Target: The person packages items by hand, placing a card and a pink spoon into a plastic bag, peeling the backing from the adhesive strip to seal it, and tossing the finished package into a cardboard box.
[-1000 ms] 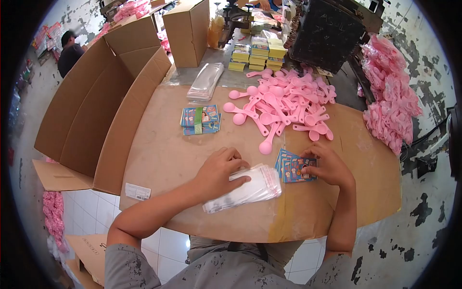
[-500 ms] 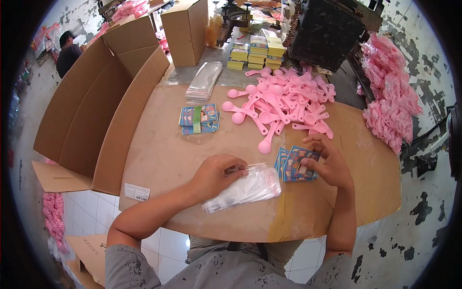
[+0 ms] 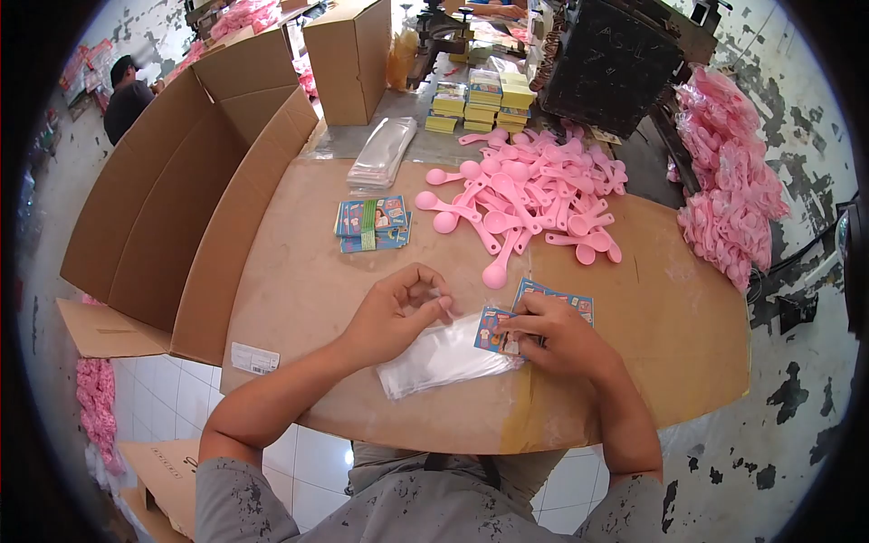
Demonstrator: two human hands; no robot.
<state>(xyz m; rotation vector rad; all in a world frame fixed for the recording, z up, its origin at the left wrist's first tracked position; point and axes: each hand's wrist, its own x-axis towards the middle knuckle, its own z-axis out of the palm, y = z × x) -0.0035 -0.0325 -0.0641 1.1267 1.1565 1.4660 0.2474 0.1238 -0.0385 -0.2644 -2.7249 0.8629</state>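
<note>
My right hand (image 3: 566,339) grips a small blue printed card (image 3: 493,329), held over the right end of a stack of clear plastic bags (image 3: 439,357). Beneath and behind that hand, more blue cards (image 3: 579,303) lie on the cardboard. At the upper edge of the bags, my left hand (image 3: 403,312) is closed, thumb against curled fingers, seemingly pinching the clear film of a plastic bag. Beyond both hands spreads a heap of pink plastic scoops (image 3: 543,185). Farther left lies a bundle of blue cards (image 3: 373,224) with a green band around it.
An open cardboard box (image 3: 172,208) stands left of the table. Another pack of clear bags (image 3: 383,152) lies behind the bundle. Stacked cards (image 3: 484,90), a dark box (image 3: 611,63) and bagged pink scoops (image 3: 729,181) are at the back. A person (image 3: 128,100) sits far left.
My right hand has moved left from the loose cards, bringing one card over the bags. My left hand has shifted slightly up and left, its fingers more curled.
</note>
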